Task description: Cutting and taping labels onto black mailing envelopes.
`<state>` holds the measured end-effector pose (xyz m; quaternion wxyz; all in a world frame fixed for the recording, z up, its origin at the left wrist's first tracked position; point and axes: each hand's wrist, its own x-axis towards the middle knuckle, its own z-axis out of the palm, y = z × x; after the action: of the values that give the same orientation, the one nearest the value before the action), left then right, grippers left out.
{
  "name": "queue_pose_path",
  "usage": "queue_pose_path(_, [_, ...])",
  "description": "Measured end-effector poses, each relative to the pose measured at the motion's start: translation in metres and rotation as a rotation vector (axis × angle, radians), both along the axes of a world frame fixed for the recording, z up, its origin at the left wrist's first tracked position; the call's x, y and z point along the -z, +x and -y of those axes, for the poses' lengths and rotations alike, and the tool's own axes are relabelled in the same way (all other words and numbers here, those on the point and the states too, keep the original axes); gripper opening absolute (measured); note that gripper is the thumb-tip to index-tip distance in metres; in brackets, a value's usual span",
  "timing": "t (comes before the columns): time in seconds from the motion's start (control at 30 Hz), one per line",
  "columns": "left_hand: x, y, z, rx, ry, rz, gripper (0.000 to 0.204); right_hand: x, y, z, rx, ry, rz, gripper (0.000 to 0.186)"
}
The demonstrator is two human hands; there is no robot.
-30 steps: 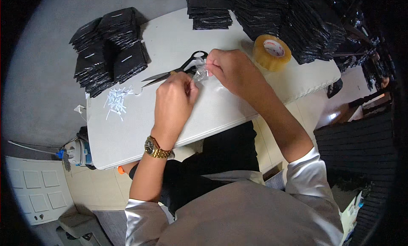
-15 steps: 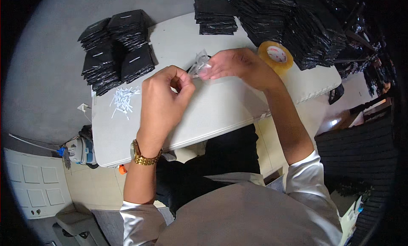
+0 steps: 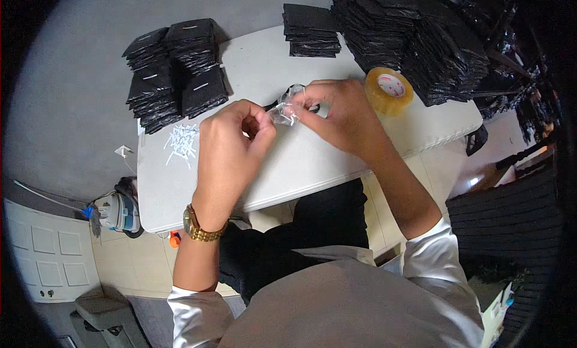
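Above the middle of the white table, my left hand (image 3: 233,140) pinches one edge of a crumpled piece of clear plastic (image 3: 280,114). I cannot tell whether this is a small bag or film. My right hand (image 3: 342,116) has its thumb and fingertips closed on the other side, where small white bits show at the plastic. Behind both hands lies a black looped thing (image 3: 296,88), partly hidden; its kind does not show. Left of my left hand, a loose pile of short white strips (image 3: 181,142) rests on the table. A roll of clear tape (image 3: 388,92) stands beyond my right wrist.
Stacks of folded black plastic packets (image 3: 174,71) stand at the table's (image 3: 252,50) left end, several with a white strip on top. A smaller black stack (image 3: 311,30) and a large heap (image 3: 409,35) fill the back right. A vacuum cleaner (image 3: 117,212) stands left on the floor.
My right hand has turned and drawn its thumb and fingertips in on the clear plastic, slightly lower. My left hand keeps its pinch. The view has shifted a little.
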<state>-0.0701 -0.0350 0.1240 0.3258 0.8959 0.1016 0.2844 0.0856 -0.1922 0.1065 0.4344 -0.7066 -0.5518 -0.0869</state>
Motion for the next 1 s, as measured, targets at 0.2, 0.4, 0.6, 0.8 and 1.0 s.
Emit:
queue_pose_path(0.2, [0.008, -0.003, 0.004, -0.016, 0.318, 0.049, 0.010, -0.024, 0.002, 0.009, 0.079, -0.212, 0.044, 0.017])
queue_pose_path(0.4, [0.002, -0.005, -0.005, 0.006, 0.469, 0.002, 0.013, -0.030, 0.011, 0.008, 0.085, -0.309, 0.089, 0.018])
queue_pose_path(0.6, [0.009, -0.014, -0.024, -0.018, 0.553, -0.147, 0.013, -0.022, 0.028, 0.015, 0.096, -0.399, 0.074, 0.015])
queue_pose_path(0.8, [-0.003, -0.026, -0.027, 0.027, 0.649, -0.280, 0.010, -0.030, 0.028, 0.016, 0.104, -0.433, 0.069, 0.010])
queue_pose_path(1.0, [-0.041, -0.049, -0.051, 0.079, 0.783, -0.543, 0.010, -0.051, 0.013, -0.014, -0.254, -0.357, 0.306, 0.009])
